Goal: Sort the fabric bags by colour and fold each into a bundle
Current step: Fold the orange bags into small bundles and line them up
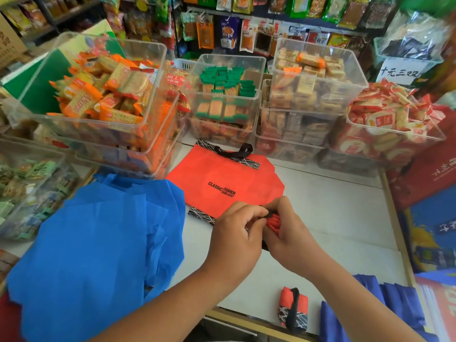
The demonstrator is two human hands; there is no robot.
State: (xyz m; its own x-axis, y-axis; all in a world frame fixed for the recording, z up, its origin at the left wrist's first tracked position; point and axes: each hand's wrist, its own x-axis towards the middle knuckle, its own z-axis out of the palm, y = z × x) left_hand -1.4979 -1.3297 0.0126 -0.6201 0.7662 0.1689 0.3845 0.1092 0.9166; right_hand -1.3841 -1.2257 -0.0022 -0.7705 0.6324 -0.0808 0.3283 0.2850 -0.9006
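Observation:
Both hands meet over the white table. My left hand [238, 229] and my right hand [287, 232] together grip a small folded red bag bundle [274, 222] with a black strap; most of it is hidden by the fingers. Behind them a flat red fabric bag [222, 180] printed "CLASSIC FASHION" lies spread out. A heap of blue fabric bags [98, 243] covers the table's left side. A finished red bundle [293, 308] tied with its black strap sits at the near edge. Dark blue folded bags [385, 307] lie at the near right.
Clear plastic bins of packaged snacks [103, 95] stand stacked along the back and left of the white table [333, 218]. Red and blue cartons [429, 193] border the right side. Shelves of hanging snack packets fill the background.

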